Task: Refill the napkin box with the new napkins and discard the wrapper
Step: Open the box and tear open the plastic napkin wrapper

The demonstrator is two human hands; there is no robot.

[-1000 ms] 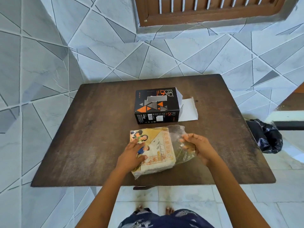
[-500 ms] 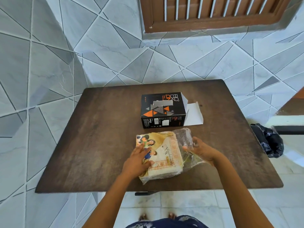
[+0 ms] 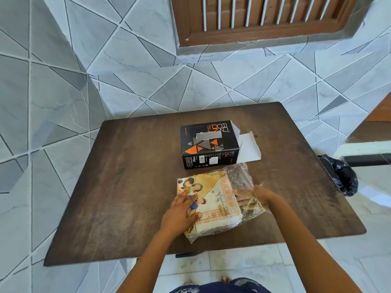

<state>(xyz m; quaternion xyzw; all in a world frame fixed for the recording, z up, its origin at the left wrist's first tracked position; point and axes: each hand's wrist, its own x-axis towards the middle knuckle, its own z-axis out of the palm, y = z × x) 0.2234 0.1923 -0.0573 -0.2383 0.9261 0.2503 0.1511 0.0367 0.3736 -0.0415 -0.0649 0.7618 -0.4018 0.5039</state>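
Fingers of the left hand (image 3: 182,210) press flat on the napkin pack (image 3: 211,204); right hand (image 3: 257,194) fingers reach inside its clear wrapper (image 3: 243,178), grip unclear. Pulling carelessly could tear napkins beyond the napkin box (image 3: 208,144).

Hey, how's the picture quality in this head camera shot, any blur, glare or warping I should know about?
Head view: wide-angle bending bows the table edges and the wall tile lines; even daylight, soft shadows; mild glare on the clear wrapper by the right hand; box lettering readable, its small print too fine; left hand slightly soft.
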